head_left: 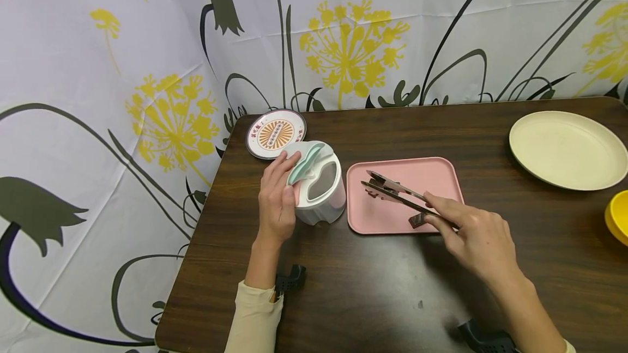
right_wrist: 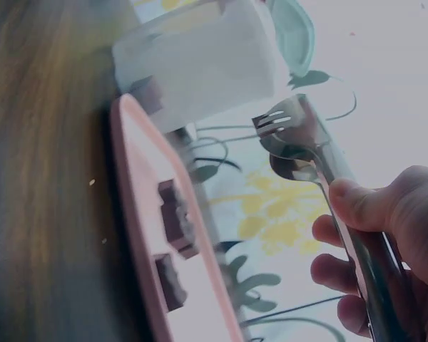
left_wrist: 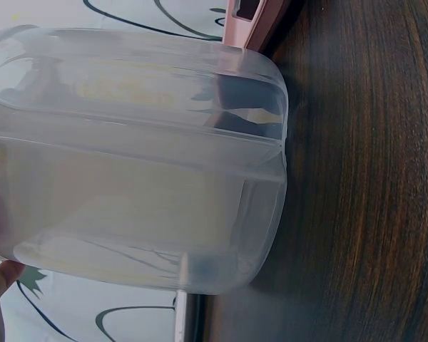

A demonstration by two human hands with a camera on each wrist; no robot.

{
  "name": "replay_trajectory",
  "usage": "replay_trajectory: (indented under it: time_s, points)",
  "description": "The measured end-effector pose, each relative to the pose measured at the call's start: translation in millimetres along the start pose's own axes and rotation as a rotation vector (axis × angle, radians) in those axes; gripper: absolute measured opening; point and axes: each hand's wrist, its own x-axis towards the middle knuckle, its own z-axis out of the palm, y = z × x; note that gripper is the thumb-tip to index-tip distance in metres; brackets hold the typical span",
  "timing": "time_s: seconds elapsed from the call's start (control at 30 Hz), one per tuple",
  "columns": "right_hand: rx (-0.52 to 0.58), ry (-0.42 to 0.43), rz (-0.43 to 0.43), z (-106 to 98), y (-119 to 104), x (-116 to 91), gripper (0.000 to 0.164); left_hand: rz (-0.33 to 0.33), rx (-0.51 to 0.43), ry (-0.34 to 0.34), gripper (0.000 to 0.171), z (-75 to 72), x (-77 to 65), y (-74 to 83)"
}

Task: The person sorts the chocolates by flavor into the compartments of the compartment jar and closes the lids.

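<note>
My left hand (head_left: 277, 203) grips the top of a translucent white canister (head_left: 327, 207). The canister's green flip lid (head_left: 305, 165) stands raised and its opening faces up. My right hand (head_left: 478, 236) holds metal tongs (right_wrist: 317, 153), one tip shaped like a fork and the other like a spoon. Nothing shows between the tips, which hover above the pink tray (head_left: 360, 217). Several dark brown blocks, chocolate-like, lie on the tray; one block (head_left: 417, 220) is below the tongs' arms. A dark patch shows through the canister wall; what it is I cannot tell.
Behind the canister lies a white plate (head_left: 258, 148) with an orange sunburst print. A cream oval plate (head_left: 569, 148) and a yellow bowl (head_left: 619, 217) stand on the right of the dark wooden table (head_left: 363, 293). A patterned cloth (head_left: 432, 31) hangs behind.
</note>
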Motion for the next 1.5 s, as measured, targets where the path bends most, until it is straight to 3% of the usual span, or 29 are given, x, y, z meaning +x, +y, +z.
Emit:
replay_trajectory:
  time_s: [0.37, 0.73, 1.03, 1.5]
  points:
    - [0.067, 0.051, -0.078, -5, -20, 18, 0.049, -0.001, 0.001, -0.001, 0.056, -0.1, -0.7, -0.4]
    - [0.131, 0.078, -0.174, 5, -39, 38, 0.047, 0.005, 0.002, 0.002, 0.056, 0.0, -0.1, -0.1]
    - [0.186, 0.034, -0.227, 17, -46, 45, 0.038, 0.008, 0.002, 0.004, 0.056, -0.2, -0.1, 0.0]
    - [0.117, 0.007, -0.246, 20, -52, 50, 0.043, 0.009, -0.003, 0.005, 0.056, -0.3, 0.5, 0.4]
